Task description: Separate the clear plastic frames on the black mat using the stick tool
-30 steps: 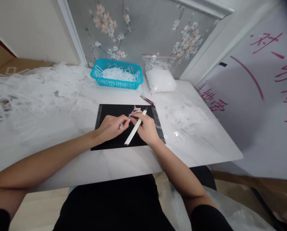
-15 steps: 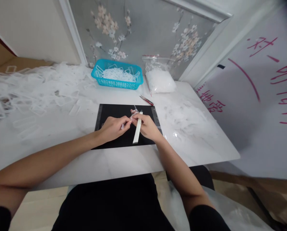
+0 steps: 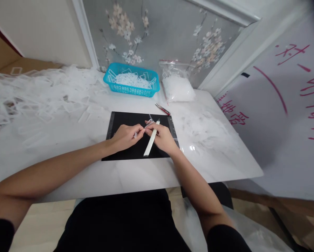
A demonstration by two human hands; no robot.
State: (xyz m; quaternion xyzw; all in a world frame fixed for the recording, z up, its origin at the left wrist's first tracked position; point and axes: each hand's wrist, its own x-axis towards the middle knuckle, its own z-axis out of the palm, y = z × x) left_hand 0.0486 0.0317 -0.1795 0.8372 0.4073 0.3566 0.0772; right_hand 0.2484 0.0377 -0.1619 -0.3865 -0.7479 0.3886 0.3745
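Observation:
My left hand [image 3: 127, 135] is closed in a pinch on a small translucent white plastic piece [image 3: 149, 122], whose end sticks up past the fingertips. My right hand [image 3: 161, 136] meets it fingertip to fingertip, also closed. Across the right palm lies a long, flat, cream-white handle [image 3: 151, 142] with a dark tip at its far end; it looks like a craft knife, but the blade cannot be made out. Both hands are over a black mat [image 3: 125, 119] on the table. Fingers hide much of the plastic piece.
A heap of translucent plastic frames [image 3: 46, 91] covers the table's left. Behind the mat stand a blue basket [image 3: 132, 91] of white pieces and a filled clear bag [image 3: 178, 88]. Red-handled pliers [image 3: 163, 109] lie near the mat; thin plastic scraps [image 3: 209, 129] spread to the right.
The view has shifted slightly. The cream-white handle is tilted a little more in my right hand. Both hands stay closed together over the mat.

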